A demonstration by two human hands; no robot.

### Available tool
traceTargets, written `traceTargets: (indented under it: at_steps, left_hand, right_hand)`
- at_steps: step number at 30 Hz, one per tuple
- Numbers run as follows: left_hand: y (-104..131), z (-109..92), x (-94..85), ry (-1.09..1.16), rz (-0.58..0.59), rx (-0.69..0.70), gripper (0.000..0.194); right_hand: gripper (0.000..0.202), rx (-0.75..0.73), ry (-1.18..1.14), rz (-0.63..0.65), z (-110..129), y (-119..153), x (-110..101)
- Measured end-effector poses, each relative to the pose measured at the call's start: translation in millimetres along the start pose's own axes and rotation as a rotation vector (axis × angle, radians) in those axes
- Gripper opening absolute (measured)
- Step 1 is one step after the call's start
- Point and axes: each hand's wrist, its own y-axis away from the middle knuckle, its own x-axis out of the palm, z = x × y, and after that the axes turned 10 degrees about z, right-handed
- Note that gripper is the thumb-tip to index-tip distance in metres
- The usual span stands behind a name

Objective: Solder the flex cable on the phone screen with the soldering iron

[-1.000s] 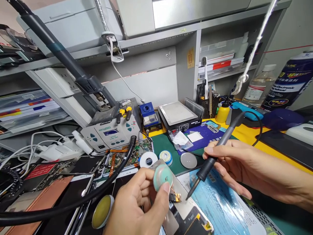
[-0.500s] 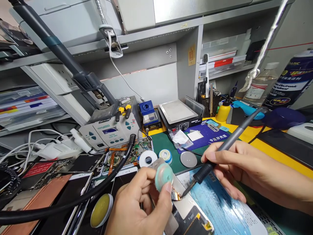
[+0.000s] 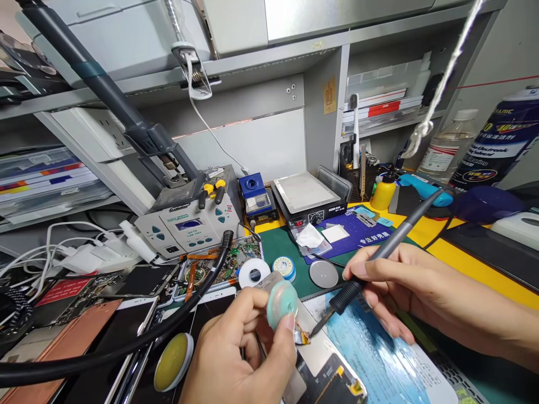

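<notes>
My left hand (image 3: 242, 350) pinches a round teal spool (image 3: 281, 304) between thumb and fingers. Just below it, a short flex cable (image 3: 302, 337) with copper-coloured and silvery parts sticks out over an opened phone screen part (image 3: 326, 387). My right hand (image 3: 393, 283) grips a grey soldering iron (image 3: 389, 238) like a pen. The iron's dark tip points down and left, at the end of the flex cable; whether they touch I cannot tell. Under the right hand lies a glossy blue printed pad (image 3: 370, 336). The left palm hides part of the screen part.
A thick black hose (image 3: 168, 336) curves across the left, by a tin of yellowish paste (image 3: 172, 362). Behind stand a hot-air station (image 3: 193, 224), a blue soldering stand (image 3: 251, 188) and a heating plate (image 3: 305, 191). A white cord (image 3: 446, 78) hangs at right.
The soldering iron and my right hand have shifted slightly left, with the tip a little nearer the flex cable's end. My left hand keeps the spool in nearly the same place.
</notes>
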Motion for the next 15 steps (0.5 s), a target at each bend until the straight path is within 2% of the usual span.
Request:
traceTargets:
  at_steps: [8,15]
  left_hand:
    - [-0.2,-1.0,0.8,-0.045,-0.033,0.011,0.026]
    - [0.5,0.3,0.9,-0.074,-0.024,0.003,0.025]
  right_hand:
    - [0.015,-0.001,0.0,-0.009,-0.6,-0.1,-0.2]
    - [0.032,0.002,0.022,-0.017,0.4,0.6,0.4]
